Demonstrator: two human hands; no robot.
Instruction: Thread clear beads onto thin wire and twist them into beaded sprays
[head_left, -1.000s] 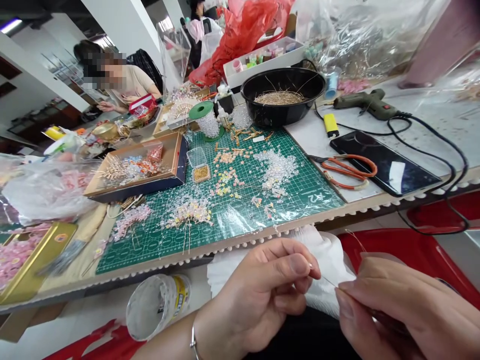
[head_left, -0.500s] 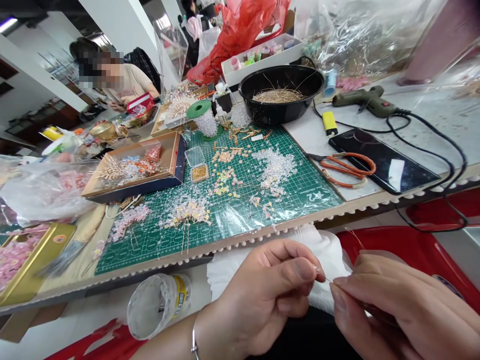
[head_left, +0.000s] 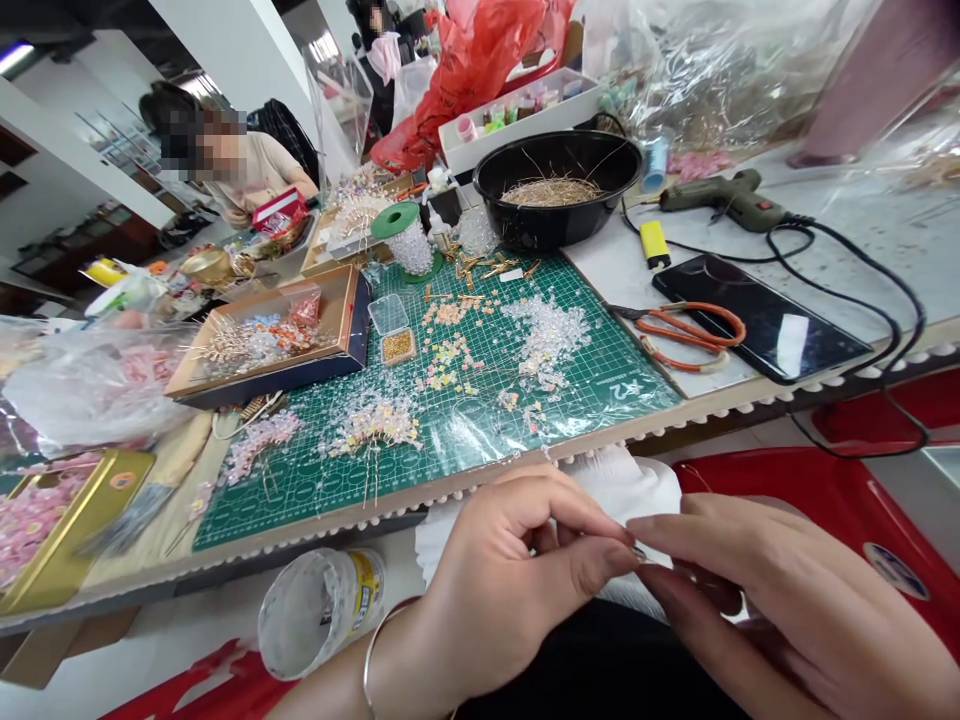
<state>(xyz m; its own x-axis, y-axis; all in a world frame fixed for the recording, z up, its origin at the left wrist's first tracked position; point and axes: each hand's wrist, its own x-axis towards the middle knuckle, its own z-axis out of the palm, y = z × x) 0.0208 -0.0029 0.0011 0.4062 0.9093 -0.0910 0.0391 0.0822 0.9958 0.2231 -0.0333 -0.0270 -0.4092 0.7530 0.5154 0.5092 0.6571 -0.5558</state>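
Note:
My left hand (head_left: pixel 517 575) is closed, thumb and forefinger pinching a tiny shiny piece on a thin wire (head_left: pixel 639 555). From the other side my right hand (head_left: pixel 780 590) meets it, its thumb and fingertips also closed on the wire. The fingers cover most of the piece, so its exact form is hidden. Both hands are over the lap, in front of a white cloth (head_left: pixel 637 480) and the table edge. On the green cutting mat (head_left: pixel 465 450) behind them lie clear beads (head_left: pixel 551 335), small coloured flower beads (head_left: pixel 450 365) and a beaded hair comb (head_left: pixel 375 425).
Orange-handled scissors (head_left: pixel 686 330), a phone (head_left: pixel 757 315), a yellow lighter (head_left: pixel 655 245) and a glue gun (head_left: pixel 727 200) lie at the right. A black bowl (head_left: pixel 555 225) of wires stands behind. A clear tub (head_left: pixel 300 610) is below the table edge. Another person (head_left: pixel 259 160) sits across.
My hands have come together; the gap with the wire stretched across it has closed. My right hand has moved left, so its fingertips now meet my left ones.

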